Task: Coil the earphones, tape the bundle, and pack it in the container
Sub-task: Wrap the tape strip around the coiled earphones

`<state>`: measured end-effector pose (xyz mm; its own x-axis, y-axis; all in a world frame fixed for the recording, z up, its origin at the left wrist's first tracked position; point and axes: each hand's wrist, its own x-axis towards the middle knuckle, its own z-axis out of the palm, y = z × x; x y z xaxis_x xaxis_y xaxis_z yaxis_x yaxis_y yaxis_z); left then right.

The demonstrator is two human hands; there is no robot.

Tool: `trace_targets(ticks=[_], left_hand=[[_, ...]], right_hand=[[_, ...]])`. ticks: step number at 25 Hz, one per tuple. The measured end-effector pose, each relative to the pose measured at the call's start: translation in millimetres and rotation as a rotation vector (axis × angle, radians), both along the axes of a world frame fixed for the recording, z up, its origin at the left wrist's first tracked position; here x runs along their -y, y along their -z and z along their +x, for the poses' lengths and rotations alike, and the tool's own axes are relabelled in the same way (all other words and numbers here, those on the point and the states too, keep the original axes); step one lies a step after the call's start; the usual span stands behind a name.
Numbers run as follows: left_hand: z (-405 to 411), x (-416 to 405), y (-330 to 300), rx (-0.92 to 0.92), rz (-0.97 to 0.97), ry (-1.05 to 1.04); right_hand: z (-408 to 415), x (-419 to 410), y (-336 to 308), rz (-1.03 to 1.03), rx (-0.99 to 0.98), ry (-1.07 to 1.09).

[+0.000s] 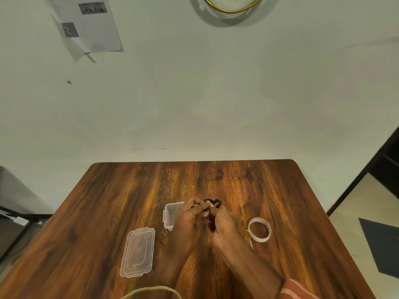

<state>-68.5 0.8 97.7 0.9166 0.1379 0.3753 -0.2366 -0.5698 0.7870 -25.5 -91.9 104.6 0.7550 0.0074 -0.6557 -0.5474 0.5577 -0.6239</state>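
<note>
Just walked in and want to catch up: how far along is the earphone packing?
Coiled: the earphones sit bunched in both hands, left hand and right hand. Taping looks underway or next; the tape roll lies alongside. Left: packing into the open container, lid off.

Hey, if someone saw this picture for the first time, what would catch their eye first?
Both hands, the left hand and the right hand, meet mid-table around a dark earphone bundle. An open clear container sits just behind the left hand, with its lid lying flat nearer the left edge. A roll of tape lies to the right on the wooden table.
</note>
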Motion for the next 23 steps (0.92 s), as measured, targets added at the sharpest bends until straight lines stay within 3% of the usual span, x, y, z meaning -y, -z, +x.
trace_targets(ticks=[5, 13, 16, 18, 19, 23], left_hand=[[0, 0, 1, 0.059, 0.080, -0.145], [11, -21, 9, -0.100, -0.002, -0.293], [22, -46, 6, -0.295, -0.245, -0.307], [30, -67, 4, -0.368, -0.481, -0.205], [34, -76, 3, -0.392, -0.588, -0.120], [56, -105, 15, -0.486, -0.930, 0.087]], right_hand=[[8, -4, 3, -0.036, -0.012, -0.101], [16, -14, 8, -0.147, 0.081, -0.238], [27, -7, 17, -0.341, 0.303, -0.267], [40, -4, 24, -0.547, 0.474, -0.340], [47, -4, 28, -0.532, 0.540, -0.417], [72, -16, 40, 0.010, 0.357, -0.758]])
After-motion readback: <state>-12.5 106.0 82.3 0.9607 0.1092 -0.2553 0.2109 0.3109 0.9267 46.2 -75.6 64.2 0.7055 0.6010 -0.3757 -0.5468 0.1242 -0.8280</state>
